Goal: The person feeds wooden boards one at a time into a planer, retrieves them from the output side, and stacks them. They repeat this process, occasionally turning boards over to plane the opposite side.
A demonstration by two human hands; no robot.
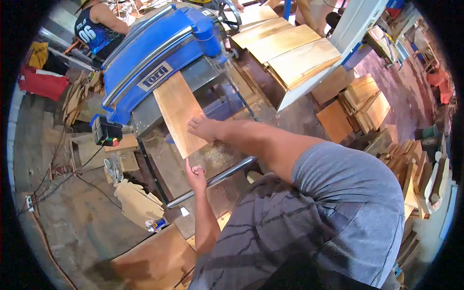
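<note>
A reddish wooden board (176, 104) lies lengthwise on the metal table of a blue thickness planer (159, 46), its far end at the machine's mouth. My right hand (203, 128) rests flat on the board's near right part, fingers spread. Just below the board's near corner is my left hand (195, 175). Its fingers are curled and one fingertip touches the board's end. Both arms reach out from my grey shirt at the lower right.
Planed boards (290, 50) are stacked beyond the planer. More boards (360, 101) and wood offcuts (415, 169) lie on the floor at right. A person in a blue jersey (96, 29) stands behind the machine. A switch box (104, 130), a spray can (155, 224) and plywood (150, 261) are at left.
</note>
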